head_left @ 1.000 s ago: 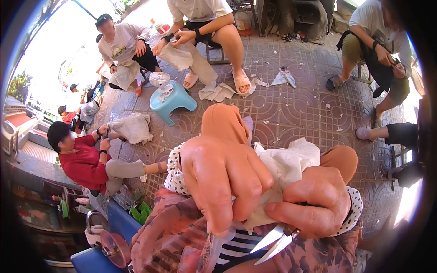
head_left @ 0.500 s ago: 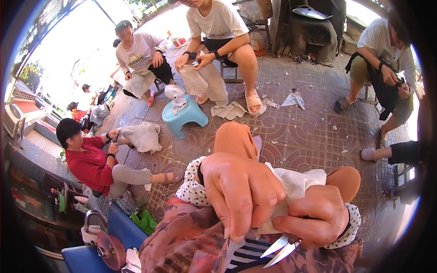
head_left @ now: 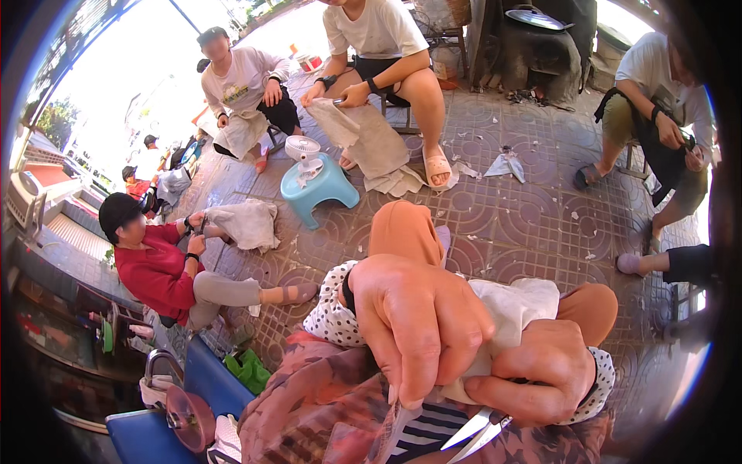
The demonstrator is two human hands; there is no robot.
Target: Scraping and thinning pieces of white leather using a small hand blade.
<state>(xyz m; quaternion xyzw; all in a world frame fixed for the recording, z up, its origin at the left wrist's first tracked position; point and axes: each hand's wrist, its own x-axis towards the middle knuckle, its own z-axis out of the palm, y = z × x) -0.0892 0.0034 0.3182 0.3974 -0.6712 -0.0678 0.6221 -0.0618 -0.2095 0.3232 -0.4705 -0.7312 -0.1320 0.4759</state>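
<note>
My left hand (head_left: 421, 317) is bent downward, its fingers pinched on the edge of a thin, pale cloth (head_left: 392, 433) over my lap. To its right, my right hand (head_left: 541, 371) is closed round a pair of scissors (head_left: 481, 433), whose handles are hidden in the fingers. The silver blades stand a little apart and point down and left, below the left fingertips. Off-white cloth (head_left: 514, 305) bunches up between and behind my hands. Dotted sleeve covers (head_left: 328, 313) circle both forearms. Patterned reddish fabric (head_left: 309, 394) lies across my lap.
A light-blue stool (head_left: 321, 189) with a small white fan (head_left: 303, 151) stands ahead. Several seated people handle cloth around me. Scraps (head_left: 506, 165) litter the tiled floor. Blue seats (head_left: 216, 375) with a pinkish bowl (head_left: 189, 417) are at left; a stove (head_left: 541, 58) stands far back.
The whole view has shifted slightly. My hands keep their grips, and the scissor tips sit slightly lower in the picture. The seated person ahead has the pale cloth spread out more.
</note>
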